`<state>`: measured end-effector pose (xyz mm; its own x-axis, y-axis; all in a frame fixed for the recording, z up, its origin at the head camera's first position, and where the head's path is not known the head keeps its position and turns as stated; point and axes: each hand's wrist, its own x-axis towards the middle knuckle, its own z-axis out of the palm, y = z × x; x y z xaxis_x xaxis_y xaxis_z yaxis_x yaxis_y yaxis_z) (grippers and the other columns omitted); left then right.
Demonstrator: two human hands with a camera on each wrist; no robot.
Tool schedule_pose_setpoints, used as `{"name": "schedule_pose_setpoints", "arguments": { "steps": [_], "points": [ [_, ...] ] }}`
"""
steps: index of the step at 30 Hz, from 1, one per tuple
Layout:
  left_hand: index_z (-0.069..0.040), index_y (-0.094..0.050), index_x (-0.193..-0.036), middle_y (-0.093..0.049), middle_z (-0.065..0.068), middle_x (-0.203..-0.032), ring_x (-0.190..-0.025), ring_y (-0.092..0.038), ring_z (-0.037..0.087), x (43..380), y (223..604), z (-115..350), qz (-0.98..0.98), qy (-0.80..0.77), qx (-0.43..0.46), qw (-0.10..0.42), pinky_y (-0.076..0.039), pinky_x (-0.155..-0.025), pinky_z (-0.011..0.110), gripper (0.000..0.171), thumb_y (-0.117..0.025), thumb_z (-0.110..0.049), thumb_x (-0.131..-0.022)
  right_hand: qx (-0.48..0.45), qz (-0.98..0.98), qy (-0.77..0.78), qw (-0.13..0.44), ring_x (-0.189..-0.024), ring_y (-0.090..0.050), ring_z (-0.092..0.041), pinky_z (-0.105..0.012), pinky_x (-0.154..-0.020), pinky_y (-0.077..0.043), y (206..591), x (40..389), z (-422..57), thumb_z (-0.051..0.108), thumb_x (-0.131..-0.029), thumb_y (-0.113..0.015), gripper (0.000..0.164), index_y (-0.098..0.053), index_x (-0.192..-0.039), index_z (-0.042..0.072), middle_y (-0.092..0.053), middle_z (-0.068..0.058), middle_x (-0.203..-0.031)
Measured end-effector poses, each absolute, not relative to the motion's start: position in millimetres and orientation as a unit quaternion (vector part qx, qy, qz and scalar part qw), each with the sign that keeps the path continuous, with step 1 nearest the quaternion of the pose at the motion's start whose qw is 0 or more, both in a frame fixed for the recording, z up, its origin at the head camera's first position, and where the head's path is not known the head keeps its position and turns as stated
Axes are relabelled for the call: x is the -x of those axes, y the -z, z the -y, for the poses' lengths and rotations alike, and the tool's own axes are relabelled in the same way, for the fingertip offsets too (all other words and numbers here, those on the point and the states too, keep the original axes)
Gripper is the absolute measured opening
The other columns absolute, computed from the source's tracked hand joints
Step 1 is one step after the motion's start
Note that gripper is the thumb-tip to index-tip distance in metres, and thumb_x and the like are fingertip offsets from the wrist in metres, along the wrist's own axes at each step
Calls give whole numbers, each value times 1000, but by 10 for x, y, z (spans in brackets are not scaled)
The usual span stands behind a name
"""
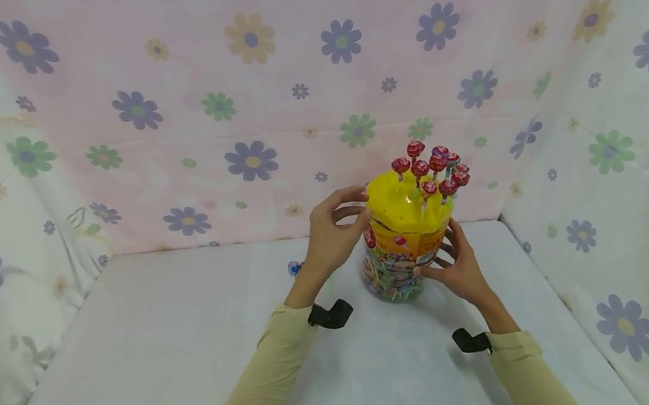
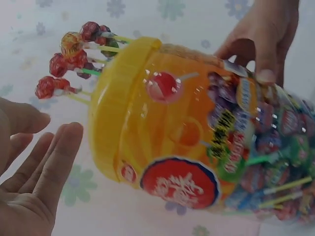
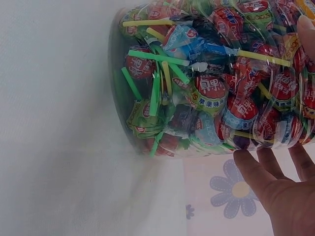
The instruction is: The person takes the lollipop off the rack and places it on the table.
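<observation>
A clear plastic jar (image 1: pixel 393 269), packed with wrapped lollipops (image 3: pixel 211 88), has a yellow lid (image 1: pixel 390 200) and an orange label with a red oval. Several red-wrapped lollipops (image 1: pixel 420 168) stand by their sticks in the right part of the lid. My right hand (image 1: pixel 458 263) grips the side of the jar, thumb in front and fingers round the far side. At the lid's left edge is my left hand (image 1: pixel 334 232), its fingers loosely bent. In the left wrist view, this hand (image 2: pixel 42 172) has nothing between its fingers, and a gap separates it from the lid.
A blue-wrapped lollipop (image 1: pixel 293 269) is on the white table (image 1: pixel 197 361), partly behind my left wrist. Flower-patterned cloth (image 1: pixel 299 115) hangs close behind the jar and along both sides of the table.
</observation>
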<state>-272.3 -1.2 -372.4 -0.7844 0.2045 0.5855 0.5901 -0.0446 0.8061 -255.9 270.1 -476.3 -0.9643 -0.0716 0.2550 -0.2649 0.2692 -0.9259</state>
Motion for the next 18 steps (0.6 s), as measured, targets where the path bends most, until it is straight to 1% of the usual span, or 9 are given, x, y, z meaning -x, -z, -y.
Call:
{"name": "schedule_pose_setpoints", "arguments": {
  "steps": [4, 7, 11, 14, 18],
  "points": [
    [6, -62, -130, -67, 24, -117, -101, -72, 35, 2799, 3594, -102, 659, 672, 301, 152, -63, -81, 34, 35, -67, 1, -95, -102, 792, -596, 77, -143, -39, -44, -64, -111, -38, 4766, 2567, -2703, 7, -85, -82, 104, -15, -162, 31, -32, -11, -162],
    [3, -62, -131, -67, 23, -117, -103, -71, 34, 2834, 3528, -170, 662, 674, 294, 144, -63, -82, 34, 36, -67, 1, -95, -97, 795, -594, 72, -144, -38, -44, -64, -112, -38, 4745, 2561, -2688, 5, -86, -82, 105, -14, -162, 29, -31, -12, -163],
    [0, -62, -134, -67, 20, -118, -107, -71, 32, 2871, 3481, -239, 675, 667, 285, 137, -61, -89, 32, 38, -67, 1, -96, -97, 795, -595, 66, -144, -36, -50, -66, -111, -37, 4632, 2499, -2645, 2, -85, -81, 106, -11, -163, 22, -29, -19, -163],
    [-1, -61, -135, -68, 20, -119, -109, -70, 32, 2884, 3459, -279, 680, 663, 282, 134, -59, -93, 32, 40, -67, 0, -96, -94, 795, -596, 60, -144, -35, -52, -67, -111, -36, 4537, 2446, -2616, 1, -85, -81, 106, -11, -163, 17, -28, -22, -162],
    [-1, -60, -137, -68, 20, -122, -111, -69, 32, 2897, 3450, -332, 681, 663, 281, 132, -59, -94, 33, 41, -67, 0, -96, -87, 799, -592, 54, -144, -35, -50, -65, -112, -37, 4478, 2416, -2602, 2, -86, -80, 105, -11, -163, 15, -28, -21, -163]
  ]
}}
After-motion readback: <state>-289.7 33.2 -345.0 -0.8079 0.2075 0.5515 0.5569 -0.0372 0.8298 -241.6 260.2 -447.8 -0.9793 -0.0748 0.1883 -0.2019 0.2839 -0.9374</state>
